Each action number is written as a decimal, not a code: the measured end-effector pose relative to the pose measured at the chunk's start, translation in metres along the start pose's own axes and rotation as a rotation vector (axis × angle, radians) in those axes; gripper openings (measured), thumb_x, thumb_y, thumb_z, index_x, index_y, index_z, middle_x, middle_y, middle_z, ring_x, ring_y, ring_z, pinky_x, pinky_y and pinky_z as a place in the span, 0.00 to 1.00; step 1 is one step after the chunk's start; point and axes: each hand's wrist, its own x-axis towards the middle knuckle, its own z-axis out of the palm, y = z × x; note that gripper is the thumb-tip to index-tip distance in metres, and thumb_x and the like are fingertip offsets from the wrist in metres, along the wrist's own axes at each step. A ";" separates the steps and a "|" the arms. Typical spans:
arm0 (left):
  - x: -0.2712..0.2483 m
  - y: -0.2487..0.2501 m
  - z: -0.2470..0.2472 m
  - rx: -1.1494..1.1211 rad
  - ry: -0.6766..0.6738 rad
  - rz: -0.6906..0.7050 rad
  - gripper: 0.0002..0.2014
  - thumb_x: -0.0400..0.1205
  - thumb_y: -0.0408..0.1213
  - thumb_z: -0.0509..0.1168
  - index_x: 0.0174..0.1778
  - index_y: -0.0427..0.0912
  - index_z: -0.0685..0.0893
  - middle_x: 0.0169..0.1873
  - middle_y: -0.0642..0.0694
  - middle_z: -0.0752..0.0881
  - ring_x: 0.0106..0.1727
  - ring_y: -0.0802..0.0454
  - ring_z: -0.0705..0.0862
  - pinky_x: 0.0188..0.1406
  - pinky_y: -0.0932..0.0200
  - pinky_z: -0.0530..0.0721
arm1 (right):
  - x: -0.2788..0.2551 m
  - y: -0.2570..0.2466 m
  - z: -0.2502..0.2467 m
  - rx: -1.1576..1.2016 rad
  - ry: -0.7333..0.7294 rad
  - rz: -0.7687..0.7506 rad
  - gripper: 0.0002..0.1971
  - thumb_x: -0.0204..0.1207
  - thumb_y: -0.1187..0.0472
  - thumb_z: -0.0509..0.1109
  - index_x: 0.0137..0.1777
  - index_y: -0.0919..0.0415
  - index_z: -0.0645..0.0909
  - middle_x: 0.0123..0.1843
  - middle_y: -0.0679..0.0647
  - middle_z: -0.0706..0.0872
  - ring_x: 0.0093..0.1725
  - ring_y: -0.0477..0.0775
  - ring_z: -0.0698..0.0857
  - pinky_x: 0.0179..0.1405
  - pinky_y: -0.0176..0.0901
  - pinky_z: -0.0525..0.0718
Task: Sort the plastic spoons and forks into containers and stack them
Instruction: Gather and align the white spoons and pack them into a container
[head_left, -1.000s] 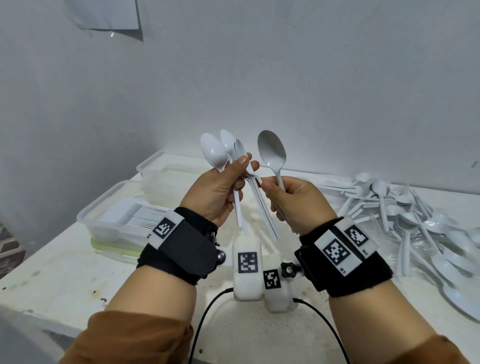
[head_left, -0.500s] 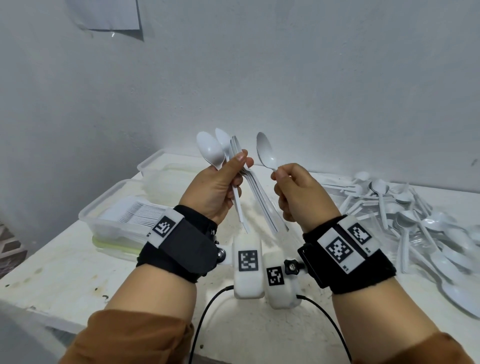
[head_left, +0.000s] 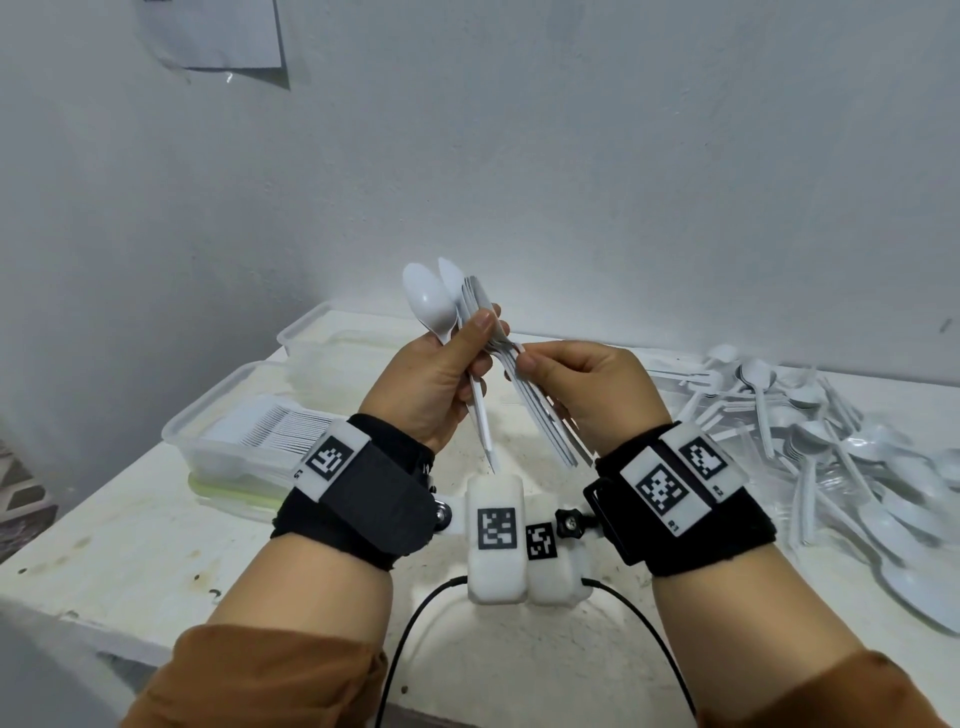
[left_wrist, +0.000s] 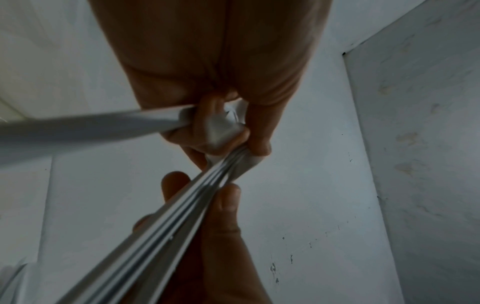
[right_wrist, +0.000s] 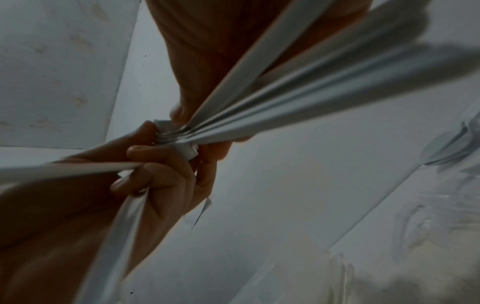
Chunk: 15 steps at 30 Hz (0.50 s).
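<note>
Head view shows both hands raised above the white tabletop (head_left: 130, 545), working one bundle of white plastic spoons (head_left: 511, 384). The left hand (head_left: 431, 384) has its fingers and thumb curled round the spoons just below the bowls, which stand upright and fan slightly above the thumb; two loose spoons (head_left: 431, 301) splay to the left of the nested stack. The right hand (head_left: 587, 389), just right of the bundle, pinches the handles between thumb and curled fingers, most likely squaring them so that bowl seats in bowl and the stack lies compact. The left wrist view bears this out: thin, flat-ribbed handles run in tight parallel lines between opposing fingertips (left_wrist: 228, 197).

The spoons look light, smooth and faintly glossy, with oval bowls and narrow tapered handles; such plastic probably slides easily, which would explain the double grip.

Left of the bundle sit two clear, thin-walled plastic containers: the nearer container (head_left: 208, 415) holds a neat row of white cutlery, the farther container (head_left: 306, 332) shows no plain contents. Right of the bundle lies a tangled heap of unsorted spoons (head_left: 831, 441).
</note>
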 end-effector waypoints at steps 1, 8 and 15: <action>0.000 0.000 0.000 0.002 -0.006 0.002 0.11 0.84 0.39 0.58 0.42 0.42 0.83 0.37 0.46 0.74 0.22 0.62 0.65 0.17 0.73 0.66 | 0.000 -0.001 0.000 0.007 -0.024 0.004 0.06 0.72 0.65 0.74 0.38 0.53 0.87 0.26 0.41 0.87 0.25 0.32 0.80 0.24 0.22 0.74; -0.002 -0.001 -0.002 0.043 -0.030 -0.002 0.11 0.76 0.45 0.62 0.43 0.42 0.84 0.31 0.48 0.74 0.20 0.61 0.64 0.19 0.72 0.65 | 0.000 0.002 0.001 -0.023 -0.143 0.006 0.10 0.75 0.70 0.70 0.39 0.54 0.86 0.30 0.47 0.87 0.30 0.39 0.82 0.38 0.26 0.81; -0.001 0.002 -0.002 0.112 0.001 -0.060 0.17 0.85 0.47 0.55 0.51 0.37 0.81 0.19 0.54 0.73 0.17 0.61 0.65 0.18 0.71 0.67 | -0.001 0.001 0.004 -0.070 -0.178 0.061 0.12 0.80 0.70 0.64 0.40 0.55 0.82 0.30 0.51 0.80 0.26 0.43 0.80 0.30 0.32 0.79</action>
